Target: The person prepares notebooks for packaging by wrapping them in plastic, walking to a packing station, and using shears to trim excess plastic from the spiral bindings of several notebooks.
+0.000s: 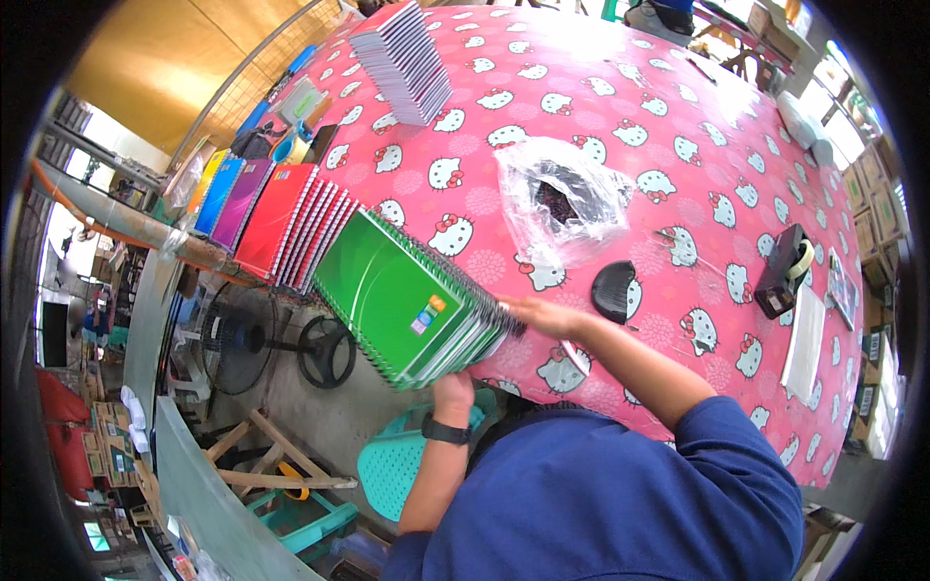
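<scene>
A stack of green spiral notebooks (pixel 387 290) leans over the table's left edge, its black coils along two sides. My left hand (pixel 452 390), with a black band on the wrist, grips the stack from below; its fingers are hidden behind the notebooks. Stretched out flat, my right hand (pixel 541 315) touches the stack's right end. Just beyond the green stack, several red spiral notebooks (pixel 281 223) lie overlapped along the edge. Purple (pixel 240 197), blue (pixel 217 190) and yellow (pixel 205 176) notebooks follow on the left.
On the pink cat-print tablecloth (pixel 475 201) stand a tall notebook pile (pixel 407 73), a crumpled clear plastic bag (pixel 562 198), a black half-round object (pixel 612 290) and a tape dispenser (pixel 783 271). Left of the table are a fan (pixel 242 334), a teal stool (pixel 392 465) and a wooden frame (pixel 276 450).
</scene>
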A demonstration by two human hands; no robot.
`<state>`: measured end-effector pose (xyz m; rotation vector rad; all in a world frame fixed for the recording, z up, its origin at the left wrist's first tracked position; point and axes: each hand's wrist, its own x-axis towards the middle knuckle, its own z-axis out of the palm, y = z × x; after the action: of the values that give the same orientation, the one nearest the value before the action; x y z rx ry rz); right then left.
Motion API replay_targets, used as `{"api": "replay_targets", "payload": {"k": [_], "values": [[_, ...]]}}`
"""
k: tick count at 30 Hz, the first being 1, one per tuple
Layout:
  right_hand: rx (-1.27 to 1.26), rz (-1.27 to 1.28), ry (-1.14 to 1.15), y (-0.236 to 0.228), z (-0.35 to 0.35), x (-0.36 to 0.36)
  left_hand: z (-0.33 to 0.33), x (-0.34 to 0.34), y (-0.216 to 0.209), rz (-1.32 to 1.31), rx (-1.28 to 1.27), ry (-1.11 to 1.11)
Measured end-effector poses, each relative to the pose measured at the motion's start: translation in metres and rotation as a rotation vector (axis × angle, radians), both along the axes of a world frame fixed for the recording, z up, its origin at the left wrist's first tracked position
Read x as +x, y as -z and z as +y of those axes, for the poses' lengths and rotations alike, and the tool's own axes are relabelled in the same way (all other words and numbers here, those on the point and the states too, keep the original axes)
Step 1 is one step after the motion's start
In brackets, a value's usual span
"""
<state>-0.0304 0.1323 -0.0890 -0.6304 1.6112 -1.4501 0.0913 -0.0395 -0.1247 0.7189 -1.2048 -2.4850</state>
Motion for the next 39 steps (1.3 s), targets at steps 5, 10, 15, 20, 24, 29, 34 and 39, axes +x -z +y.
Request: {"api": "replay_targets", "payload": {"k": [5,10,15,20,24,29,34,39], "values": [[0.047,-0.101,0.404,0.015,-0.022,0.056,-0.061,-0.039,0.000,0.152,0.002,0.338],[-0.383,-0.300,0.512,0.024,-0.064,0.065,-0.110,-0.098,-0.011,-0.115,0.054,0.526],[-0.269,-0.365,0.655,0.027,-0.096,0.062,-0.147,-0.130,0.010,-0.066,0.030,0.509],[0.001,-0.479,0.522,-0.013,-0.084,0.060,-0.162,-0.123,0.022,-0.019,0.031,0.496],[0.194,-0.600,0.266,-0.066,-0.080,0.061,-0.170,-0.109,0.025,0.024,0.031,0.490],[0.453,-0.197,-0.060,0.041,-0.134,0.035,-0.153,-0.118,0.020,0.308,-1.244,0.490],[0.422,-0.134,0.193,0.005,-0.117,0.051,-0.177,-0.094,0.014,0.195,-1.487,0.447],[0.683,0.795,0.362,-0.033,0.012,0.066,-0.116,-0.053,-0.065,0.104,-0.360,0.261]]}}
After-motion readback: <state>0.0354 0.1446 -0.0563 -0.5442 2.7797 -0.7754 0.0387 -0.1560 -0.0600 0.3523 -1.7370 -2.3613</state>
